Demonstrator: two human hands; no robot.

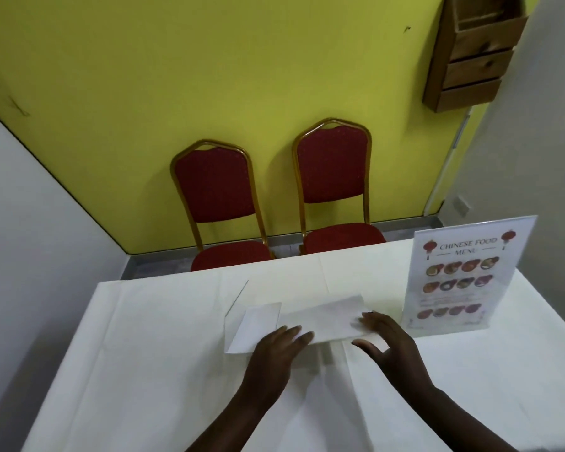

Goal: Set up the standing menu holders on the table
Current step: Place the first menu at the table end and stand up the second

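Observation:
A finished menu holder [460, 278] stands upright at the table's right side, showing a "Chinese Food Menu" sheet with dish photos. Left of it, at the middle of the table, a clear empty holder [242, 308] lies low, only its thin edges showing. A blank white sheet [320, 318] lies across it, its left end behind the clear plastic. My left hand [274, 353] grips the sheet's near edge, fingers on top and thumb hidden. My right hand [392, 347] holds the sheet's right end, fingers on top and thumb spread below the edge.
A creased white cloth [144, 370] covers the table. Two red chairs with gold frames [219, 197] [333, 171] stand at the far edge against a yellow wall. A wooden rack [470, 57] hangs high on the right.

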